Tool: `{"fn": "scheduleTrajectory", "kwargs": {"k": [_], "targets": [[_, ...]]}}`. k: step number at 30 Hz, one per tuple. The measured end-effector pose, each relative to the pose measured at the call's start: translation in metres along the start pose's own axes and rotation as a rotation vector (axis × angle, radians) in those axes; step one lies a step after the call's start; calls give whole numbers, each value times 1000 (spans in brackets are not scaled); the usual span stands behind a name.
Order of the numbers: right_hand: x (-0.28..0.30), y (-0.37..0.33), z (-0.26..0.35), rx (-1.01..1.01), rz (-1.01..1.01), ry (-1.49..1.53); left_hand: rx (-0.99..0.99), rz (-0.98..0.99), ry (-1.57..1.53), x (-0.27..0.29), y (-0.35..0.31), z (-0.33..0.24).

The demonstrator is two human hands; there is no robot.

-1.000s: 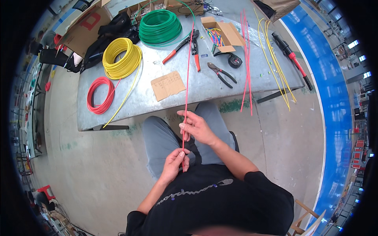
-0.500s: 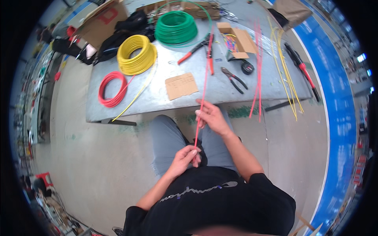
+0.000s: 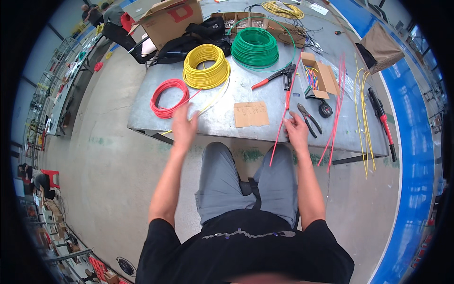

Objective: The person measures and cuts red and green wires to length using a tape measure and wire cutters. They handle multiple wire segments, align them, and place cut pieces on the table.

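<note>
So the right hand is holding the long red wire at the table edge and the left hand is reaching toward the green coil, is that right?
Not quite. The head view shows the left hand open beside the red coil, not the green coil, which lies farther back on the table. The right hand does hold the long red wire at the table edge.

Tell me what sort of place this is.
Probably an electrical wiring workshop: a metal table carries a yellow wire coil, a green wire coil, pliers and cut red wire lengths.
</note>
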State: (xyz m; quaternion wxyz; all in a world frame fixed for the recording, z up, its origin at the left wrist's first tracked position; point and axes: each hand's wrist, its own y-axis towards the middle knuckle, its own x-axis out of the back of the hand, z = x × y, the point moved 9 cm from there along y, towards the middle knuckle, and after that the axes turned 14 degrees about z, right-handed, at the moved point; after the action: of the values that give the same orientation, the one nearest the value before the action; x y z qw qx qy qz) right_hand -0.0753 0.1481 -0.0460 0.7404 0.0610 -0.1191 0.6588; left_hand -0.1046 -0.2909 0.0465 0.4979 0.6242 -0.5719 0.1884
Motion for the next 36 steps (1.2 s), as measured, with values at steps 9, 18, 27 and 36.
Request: {"fn": "scheduleTrajectory", "kwargs": {"k": [9, 18, 27, 36], "targets": [[-42, -25, 57, 241, 151, -19, -68, 225, 237, 34, 53, 82], [-178, -4, 129, 217, 589, 125, -64, 239, 67, 60, 65, 60], [-321, 83, 134, 68, 391, 398, -266, 75, 119, 37, 21, 7], [-292, 75, 238, 302, 504, 856, -204, 29, 200, 105, 24, 88]]}}
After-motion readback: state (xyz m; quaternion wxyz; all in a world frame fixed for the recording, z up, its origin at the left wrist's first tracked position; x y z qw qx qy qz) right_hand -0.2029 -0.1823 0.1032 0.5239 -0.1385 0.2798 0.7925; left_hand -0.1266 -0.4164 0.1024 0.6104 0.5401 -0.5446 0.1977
